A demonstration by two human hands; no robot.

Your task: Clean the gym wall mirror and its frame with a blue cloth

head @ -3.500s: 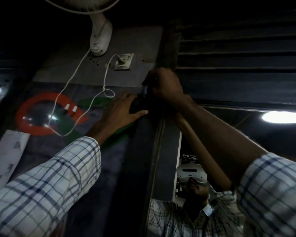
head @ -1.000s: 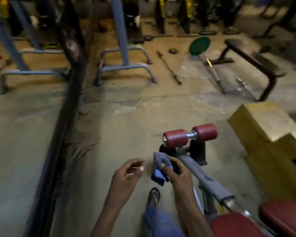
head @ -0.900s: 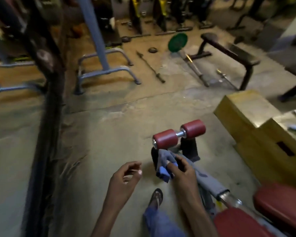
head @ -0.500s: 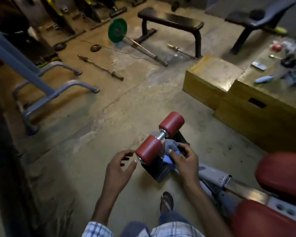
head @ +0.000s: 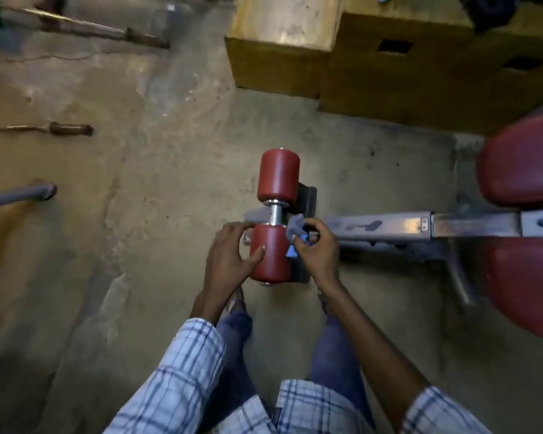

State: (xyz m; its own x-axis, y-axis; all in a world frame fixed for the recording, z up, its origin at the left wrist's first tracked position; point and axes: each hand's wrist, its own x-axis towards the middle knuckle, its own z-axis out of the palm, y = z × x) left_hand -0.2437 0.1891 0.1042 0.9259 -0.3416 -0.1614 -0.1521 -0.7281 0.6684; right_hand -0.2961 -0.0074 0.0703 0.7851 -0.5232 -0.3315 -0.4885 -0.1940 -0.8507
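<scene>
The blue cloth (head: 295, 228) is bunched up, grey-blue on top with a brighter blue corner below. My right hand (head: 318, 252) grips it with curled fingers, just right of the lower red roller (head: 271, 261) of a gym bench. My left hand (head: 229, 261) hangs with loosely curled fingers and holds nothing; its thumb overlaps that roller in view. The mirror and its frame are out of view. My checked sleeves and legs fill the bottom of the picture.
A metal bench beam (head: 389, 225) runs right from the rollers to two red pads (head: 524, 161). Yellow wooden boxes (head: 279, 57) stand at the top. A barbell (head: 107, 31), a short bar (head: 60, 129) and a grey frame foot (head: 29, 192) lie on the concrete floor at left.
I have left the mirror's top frame corner, where both hands worked, and now look down at the floor. The view has swung right over the bench; the cloth stays in my right hand.
</scene>
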